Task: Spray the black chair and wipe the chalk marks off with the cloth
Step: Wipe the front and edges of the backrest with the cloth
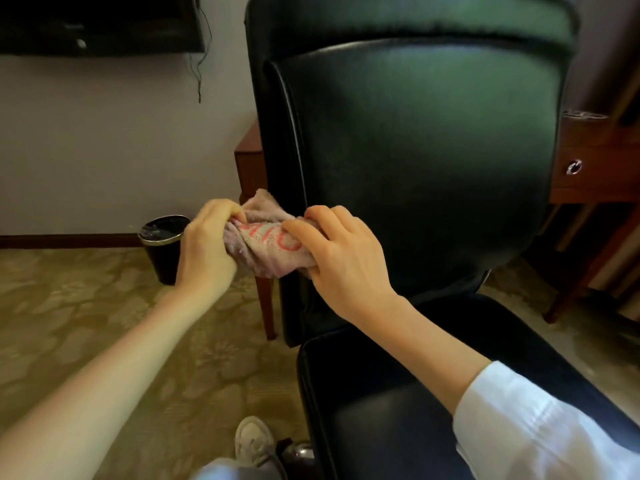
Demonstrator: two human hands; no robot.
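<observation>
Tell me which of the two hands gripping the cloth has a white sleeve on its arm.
The right hand: its forearm runs into a white sleeve. The left hand, gripping the other end of the cloth, shows a bare forearm.

Your left hand (204,244) and right hand (341,258) hold the cloth (266,242) between them, just before the chair (426,161) back's left edge (the bin (162,247) stands left, the desk (595,168) behind).
</observation>
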